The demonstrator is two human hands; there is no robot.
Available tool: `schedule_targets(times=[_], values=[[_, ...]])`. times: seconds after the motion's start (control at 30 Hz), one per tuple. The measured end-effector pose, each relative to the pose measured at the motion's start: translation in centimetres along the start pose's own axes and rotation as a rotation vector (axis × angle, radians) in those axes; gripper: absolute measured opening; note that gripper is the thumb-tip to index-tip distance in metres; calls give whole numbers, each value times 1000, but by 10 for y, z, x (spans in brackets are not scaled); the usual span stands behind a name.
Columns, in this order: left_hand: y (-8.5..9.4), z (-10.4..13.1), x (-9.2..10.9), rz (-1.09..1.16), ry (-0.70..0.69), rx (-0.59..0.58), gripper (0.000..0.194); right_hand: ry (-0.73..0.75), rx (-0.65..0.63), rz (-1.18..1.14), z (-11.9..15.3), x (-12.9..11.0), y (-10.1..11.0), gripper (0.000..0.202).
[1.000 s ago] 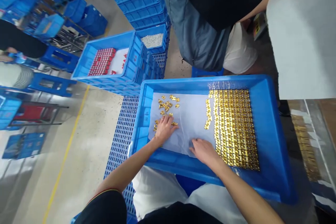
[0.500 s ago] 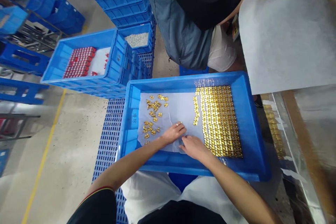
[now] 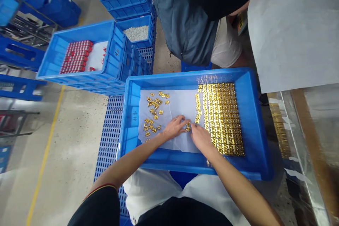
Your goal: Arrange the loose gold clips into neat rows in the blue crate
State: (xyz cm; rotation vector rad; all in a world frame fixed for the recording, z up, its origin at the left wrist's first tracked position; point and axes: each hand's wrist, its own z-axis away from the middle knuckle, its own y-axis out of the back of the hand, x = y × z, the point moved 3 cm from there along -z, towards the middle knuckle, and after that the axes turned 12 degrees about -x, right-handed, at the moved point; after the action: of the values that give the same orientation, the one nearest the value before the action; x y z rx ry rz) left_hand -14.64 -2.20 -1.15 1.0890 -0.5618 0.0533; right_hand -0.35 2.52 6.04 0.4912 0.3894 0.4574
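Currently both bare hands work over a large shallow blue plastic tray in the centre of the frame. Left hand comes in from the lower left, palm down over a thin white sheet lining the tray; thumb and fingers are curved with a small gap between them, tips at a couple of small shiny gold metallic pieces. Cannot tell whether it pinches them or only touches. Right hand sits just right of those pieces, fingers bunched and bent, tips close to them; cannot tell if anything is held there.

Those gold pieces lie on the sheet between the two hands, near centre frame. More loose shiny gold pieces are scattered on the sheet left of centre, some overlapping. A packed block of shiny gold pieces in rows fills the tray right of centre, with a short uneven column of gold pieces along its left side.

Upper left: a blue plastic crate with rows of small red pieces. Beside it, a blue bin holds small whitish bits. Top centre: a seated person in a black top with grey-blue cloth over the lap. Upper right: a large white sheet of paper.
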Motion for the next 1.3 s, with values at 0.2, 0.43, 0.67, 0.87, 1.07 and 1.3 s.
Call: schedule_targets(times=[0.2,0.43,0.67,0.87,1.07,1.3], values=[[4,3,-4,23,-16,-35,27,104,8,33,-14,-10,-4,39],[-1,3,8,87,-40,-47,20,10,7,19,-16,-11,-11,36],[4,-19,26,155,-167,-64,23,-120,-18,15,-4,-2,-14,44],[5,-9,29,149,-31,-15,43,-103,-102,17,8,-9,-23,34],[-6,-14,43,68,71,-76,34,-19,-152,-4,8,-17,-40,34],[-5,-23,45,140,49,-27,37,-17,-141,-47,9,-10,-38,33]])
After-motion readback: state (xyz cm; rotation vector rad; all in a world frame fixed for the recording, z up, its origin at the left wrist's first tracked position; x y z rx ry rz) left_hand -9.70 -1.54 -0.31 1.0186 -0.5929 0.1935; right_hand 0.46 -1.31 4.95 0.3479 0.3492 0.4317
